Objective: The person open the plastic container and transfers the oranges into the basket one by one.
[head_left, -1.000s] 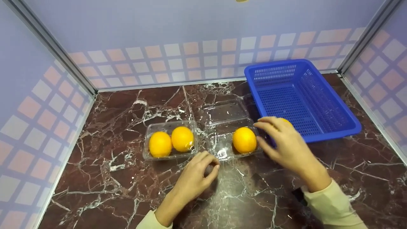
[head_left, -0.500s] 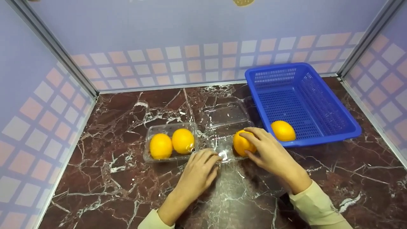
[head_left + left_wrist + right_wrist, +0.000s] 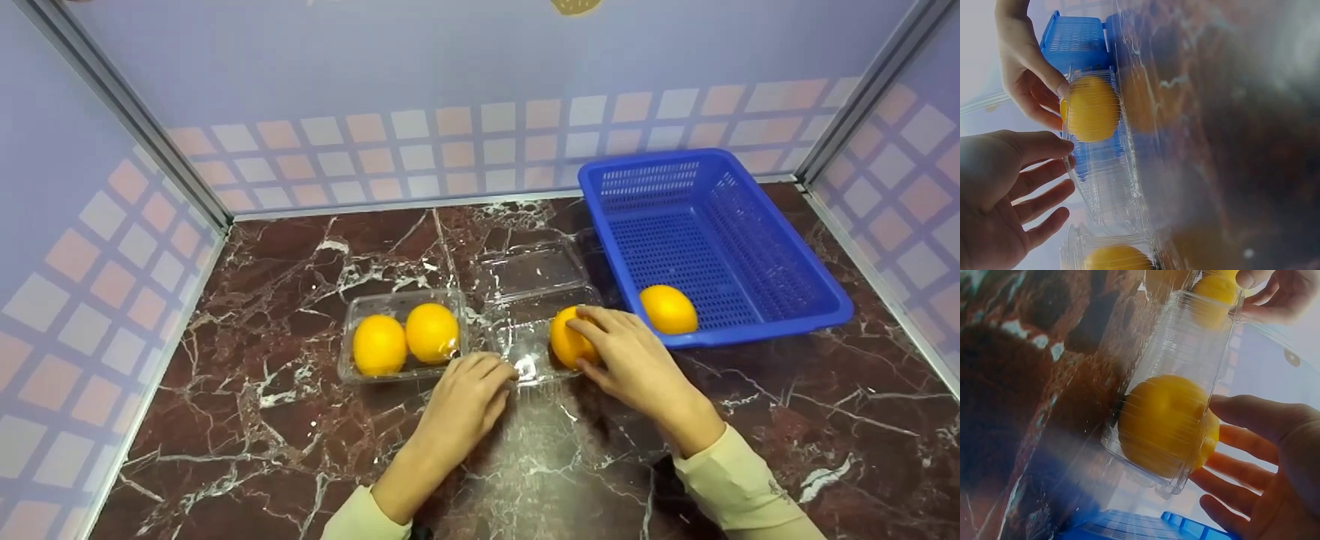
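An open clear plastic clamshell container (image 3: 517,341) lies on the marbled surface, its lid (image 3: 534,271) folded back away from the person. One orange (image 3: 568,341) sits in its right end. My right hand (image 3: 637,367) holds this orange from the right; in the right wrist view the thumb is at the container's rim and the fingers reach round behind the fruit (image 3: 1165,422). With thumb and index finger, my left hand (image 3: 461,401) pinches the container's near rim, its other fingers spread in the left wrist view. The container's left end holds no fruit.
Left of the hands stands a second clear container (image 3: 390,301) with two oranges (image 3: 379,345) inside. A blue perforated basket (image 3: 814,319) at the back right holds one orange (image 3: 667,309) in its near left corner. Patterned panels (image 3: 480,142) enclose the back and sides.
My right hand has moved left and down from beside the basket onto the orange in the open container. My left hand has shifted slightly, its fingers now at the container's near rim.
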Demonstrator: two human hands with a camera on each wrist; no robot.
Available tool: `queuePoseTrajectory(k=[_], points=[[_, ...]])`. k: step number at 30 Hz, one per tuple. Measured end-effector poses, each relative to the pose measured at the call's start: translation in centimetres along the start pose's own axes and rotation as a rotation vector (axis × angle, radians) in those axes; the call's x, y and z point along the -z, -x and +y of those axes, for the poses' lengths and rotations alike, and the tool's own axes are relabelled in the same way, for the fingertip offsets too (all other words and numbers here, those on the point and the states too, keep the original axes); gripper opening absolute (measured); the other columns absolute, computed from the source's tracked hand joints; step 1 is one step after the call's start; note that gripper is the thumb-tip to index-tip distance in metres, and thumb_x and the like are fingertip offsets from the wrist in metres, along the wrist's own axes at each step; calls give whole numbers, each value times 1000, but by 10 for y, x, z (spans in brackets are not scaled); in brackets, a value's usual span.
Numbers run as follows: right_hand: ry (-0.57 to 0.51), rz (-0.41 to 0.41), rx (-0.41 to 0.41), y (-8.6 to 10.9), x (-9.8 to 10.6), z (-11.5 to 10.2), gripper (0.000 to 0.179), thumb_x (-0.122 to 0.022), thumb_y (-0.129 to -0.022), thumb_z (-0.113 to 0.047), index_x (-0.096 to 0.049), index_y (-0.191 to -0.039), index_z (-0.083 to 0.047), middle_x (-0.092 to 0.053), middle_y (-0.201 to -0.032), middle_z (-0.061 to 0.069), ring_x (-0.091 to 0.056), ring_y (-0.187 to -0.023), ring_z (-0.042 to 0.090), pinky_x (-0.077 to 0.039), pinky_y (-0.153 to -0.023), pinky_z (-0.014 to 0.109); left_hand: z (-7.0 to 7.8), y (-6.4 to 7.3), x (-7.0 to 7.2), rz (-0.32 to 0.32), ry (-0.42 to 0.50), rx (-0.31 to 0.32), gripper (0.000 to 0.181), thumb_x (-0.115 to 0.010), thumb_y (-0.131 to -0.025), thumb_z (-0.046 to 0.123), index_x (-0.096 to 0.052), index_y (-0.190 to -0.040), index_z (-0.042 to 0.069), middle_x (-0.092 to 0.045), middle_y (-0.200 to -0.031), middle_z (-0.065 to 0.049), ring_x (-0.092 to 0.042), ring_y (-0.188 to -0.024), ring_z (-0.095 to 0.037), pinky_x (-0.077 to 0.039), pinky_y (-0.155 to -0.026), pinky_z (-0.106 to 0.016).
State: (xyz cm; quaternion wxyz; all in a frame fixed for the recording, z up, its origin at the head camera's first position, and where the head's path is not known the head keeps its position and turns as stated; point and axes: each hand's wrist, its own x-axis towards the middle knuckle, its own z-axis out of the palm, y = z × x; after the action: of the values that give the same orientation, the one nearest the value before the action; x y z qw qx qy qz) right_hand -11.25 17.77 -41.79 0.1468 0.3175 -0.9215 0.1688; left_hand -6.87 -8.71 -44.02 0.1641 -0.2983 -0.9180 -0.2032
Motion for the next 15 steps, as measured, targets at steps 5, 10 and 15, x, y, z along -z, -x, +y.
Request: queuePoseTrajectory(k=[5,10,15], points=[[12,-7,-7,-2,-1,-1,48,-88,-86,-10,-70,-129,3,-67,-135,24,-64,-122,43,-52,-105,58,-1,-1,1,15,10,-4,21,-82,-89,7,-76,-109,10,-77,-113,-4,-69,-114,-23,-55,-108,-42],[20,-25,-13,-3,0,-2,49,-87,-86,-10,-69,-130,3,-67,-136,24,-65,-120,43,-53,-104,58,-1,-1,0,46,25,-14,20,-83,-87,3,-76,-106,7,-79,-112,-7,-70,-115,-26,-56,-107,-42],[25,-44,-39,-5,2,-3,50,-88,-85,-9,-70,-130,3,-67,-134,23,-65,-117,42,-55,-100,56,1,-2,-1,58,6,-40,15,-82,-89,3,-73,-101,8,-79,-108,-7,-71,-114,-27,-56,-107,-43]])
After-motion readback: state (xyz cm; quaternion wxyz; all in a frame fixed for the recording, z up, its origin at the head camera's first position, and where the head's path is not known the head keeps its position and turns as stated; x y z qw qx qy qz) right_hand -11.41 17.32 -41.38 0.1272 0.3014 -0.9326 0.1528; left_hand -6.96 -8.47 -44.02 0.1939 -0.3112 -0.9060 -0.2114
